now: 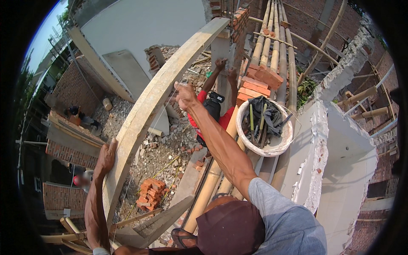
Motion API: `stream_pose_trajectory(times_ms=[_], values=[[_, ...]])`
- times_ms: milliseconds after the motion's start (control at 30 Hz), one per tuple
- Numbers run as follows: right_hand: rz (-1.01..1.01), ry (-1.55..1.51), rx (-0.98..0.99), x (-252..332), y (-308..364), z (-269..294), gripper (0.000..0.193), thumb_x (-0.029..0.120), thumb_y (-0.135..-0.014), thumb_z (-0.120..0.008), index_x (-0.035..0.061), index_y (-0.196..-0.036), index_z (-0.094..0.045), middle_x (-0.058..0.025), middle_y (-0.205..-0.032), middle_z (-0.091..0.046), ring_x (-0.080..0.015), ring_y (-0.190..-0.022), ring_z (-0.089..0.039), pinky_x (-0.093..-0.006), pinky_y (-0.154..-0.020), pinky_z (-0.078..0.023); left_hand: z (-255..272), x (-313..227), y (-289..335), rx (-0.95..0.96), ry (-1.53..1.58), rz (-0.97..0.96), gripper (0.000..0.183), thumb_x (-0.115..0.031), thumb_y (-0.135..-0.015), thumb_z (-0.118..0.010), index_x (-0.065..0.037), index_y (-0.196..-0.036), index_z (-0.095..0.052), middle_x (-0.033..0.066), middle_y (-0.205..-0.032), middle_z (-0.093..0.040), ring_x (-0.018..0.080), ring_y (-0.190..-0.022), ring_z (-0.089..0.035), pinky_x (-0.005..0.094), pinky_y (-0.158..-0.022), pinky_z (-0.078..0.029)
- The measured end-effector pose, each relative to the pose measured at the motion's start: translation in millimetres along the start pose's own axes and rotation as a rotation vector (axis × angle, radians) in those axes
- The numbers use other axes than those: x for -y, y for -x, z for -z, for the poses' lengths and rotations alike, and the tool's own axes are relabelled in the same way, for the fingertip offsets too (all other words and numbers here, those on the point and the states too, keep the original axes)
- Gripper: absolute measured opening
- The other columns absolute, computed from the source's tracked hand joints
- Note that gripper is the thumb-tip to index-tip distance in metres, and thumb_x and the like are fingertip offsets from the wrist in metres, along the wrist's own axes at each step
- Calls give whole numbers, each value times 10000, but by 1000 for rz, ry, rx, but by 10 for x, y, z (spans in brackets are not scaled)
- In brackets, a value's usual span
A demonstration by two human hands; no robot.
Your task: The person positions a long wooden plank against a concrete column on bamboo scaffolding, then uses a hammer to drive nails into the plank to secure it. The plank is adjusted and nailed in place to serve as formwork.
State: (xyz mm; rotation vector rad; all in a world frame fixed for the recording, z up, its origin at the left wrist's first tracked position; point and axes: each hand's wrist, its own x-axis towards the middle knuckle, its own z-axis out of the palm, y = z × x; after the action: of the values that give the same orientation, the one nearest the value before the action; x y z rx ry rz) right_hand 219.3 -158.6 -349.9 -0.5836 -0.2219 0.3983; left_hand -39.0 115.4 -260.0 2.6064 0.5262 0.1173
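Observation:
A long pale wooden beam (pixel 146 100) curves through the fisheye view from the lower left to a brick pillar at the top. My left hand (pixel 107 158) grips its left edge, with the fingers partly hidden. By the beam's right edge, higher up, my right hand (pixel 185 96) is closed, a thin pale string (pixel 173 92) pinched at its fingertips. That string runs down along the beam. Below my right arm, a co-worker in a red top (pixel 225 117) reaches both hands up to the pillar (pixel 222 51).
Bamboo poles (pixel 212 180) form the platform under my sandalled foot (pixel 183 238). To the right stand stacked bricks (pixel 255 88) and a white bucket (pixel 276 152) with black plastic and tools. A broken wall (pixel 316 157) borders the platform. Far below lie rubble and a brick pile (pixel 151 193).

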Motion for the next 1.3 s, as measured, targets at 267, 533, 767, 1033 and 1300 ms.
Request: stream_pose_trajectory(times_ms=[267,533,767,1033,1300], values=[[9,0,-7,-54,100,31,332,151,-945,-552,68,-1262,-500,-86,-1212,-580,-290,-1088,-591,-645,-819,-510,-34,80,-18,47,26,2,775,-604,-942,-384,126,-694,-467,213,-607,-425,196,-636,-478,449,-640,-404],[-1,25,-24,-69,131,5,323,137,-961,-511,11,-1258,-496,-136,-1223,-567,-306,-1087,-592,-609,-826,-529,-29,116,16,27,-28,20,788,-628,-937,-377,120,-717,-487,181,-626,-439,200,-654,-480,445,-650,-408],[-28,10,-54,-81,143,49,315,154,-971,-500,3,-1247,-506,-142,-1215,-573,-306,-1087,-595,-582,-834,-537,-50,105,7,78,21,34,753,-590,-952,-384,111,-690,-470,164,-602,-422,184,-633,-463,436,-628,-403],[-4,18,1,-92,104,51,332,150,-972,-500,5,-1270,-481,-140,-1230,-555,-305,-1091,-587,-573,-847,-549,12,-15,51,40,35,-37,730,-560,-962,-392,108,-674,-450,181,-585,-399,171,-627,-453,437,-599,-397],[2,-7,53,-69,96,0,369,157,-958,-532,37,-1300,-458,-127,-1248,-524,-313,-1128,-557,-581,-836,-558,-7,228,-108,38,35,44,774,-618,-940,-393,122,-735,-493,178,-645,-426,201,-701,-458,421,-669,-414]])
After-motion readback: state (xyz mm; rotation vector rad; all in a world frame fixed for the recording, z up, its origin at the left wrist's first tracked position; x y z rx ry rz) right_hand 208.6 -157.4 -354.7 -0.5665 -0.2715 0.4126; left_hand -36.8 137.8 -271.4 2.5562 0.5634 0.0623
